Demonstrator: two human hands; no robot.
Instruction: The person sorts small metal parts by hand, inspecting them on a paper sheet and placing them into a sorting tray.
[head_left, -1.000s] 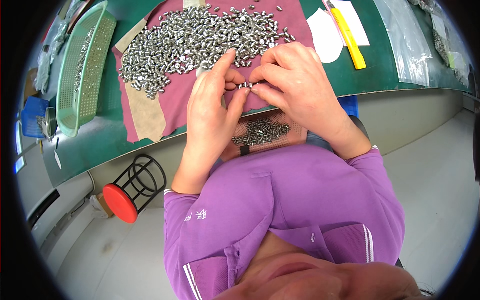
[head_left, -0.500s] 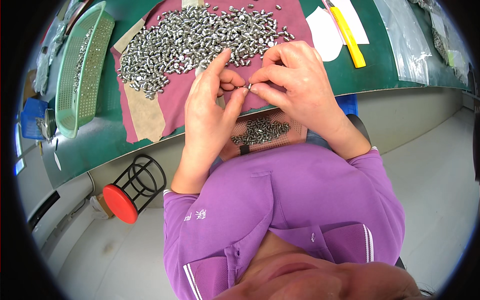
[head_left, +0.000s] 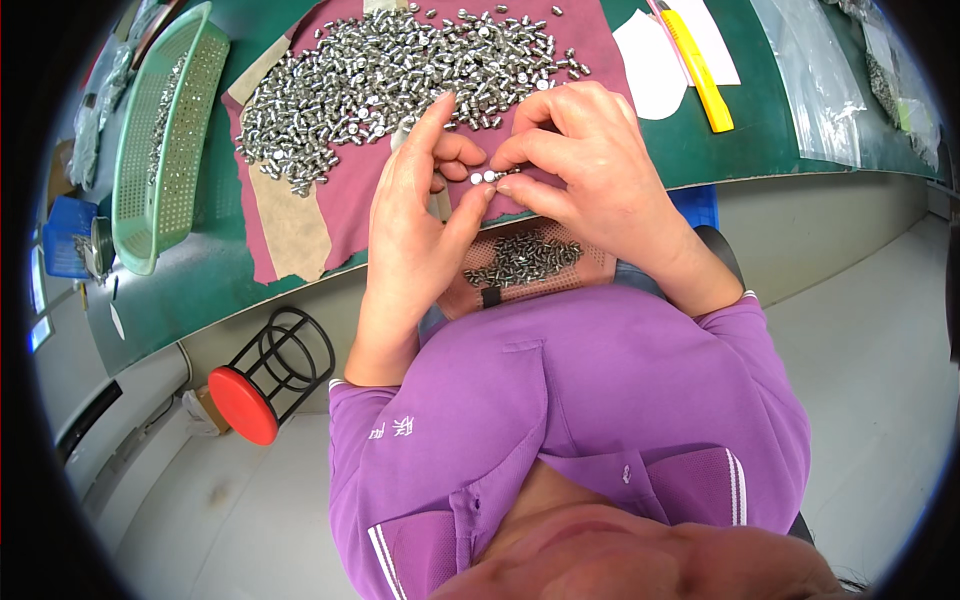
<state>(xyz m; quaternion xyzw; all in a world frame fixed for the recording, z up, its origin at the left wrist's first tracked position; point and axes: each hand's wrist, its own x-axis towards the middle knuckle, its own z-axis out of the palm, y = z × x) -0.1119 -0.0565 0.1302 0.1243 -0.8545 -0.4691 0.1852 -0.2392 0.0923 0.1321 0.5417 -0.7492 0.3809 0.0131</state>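
Note:
Both hands meet over the near edge of a maroon cloth point(head_left: 360, 185), fingertips close together. My right hand point(head_left: 590, 155) pinches a small shiny metal fitting point(head_left: 507, 172) between thumb and forefinger. At the fingertips of my left hand point(head_left: 420, 195), two small metal pieces point(head_left: 484, 177) show bright round ends; the thumb and curled fingers close about them while the forefinger stands up. How exactly they are gripped is partly hidden. Beyond the hands, a large heap of small silver metal fittings point(head_left: 380, 80) spreads across the cloth.
Below the table edge, a pink perforated basket point(head_left: 590, 270) holds more metal parts. A green basket point(head_left: 135, 210) stands at left. To the right lie a yellow utility knife point(head_left: 700, 75), white paper point(head_left: 650, 60) and clear plastic bags point(head_left: 815, 90). A red-topped stool point(head_left: 243, 405) is on the floor.
My fingertips have parted slightly, the right hand shifting a little to the right. Two bright round ends now show between the hands, where they were hidden before.

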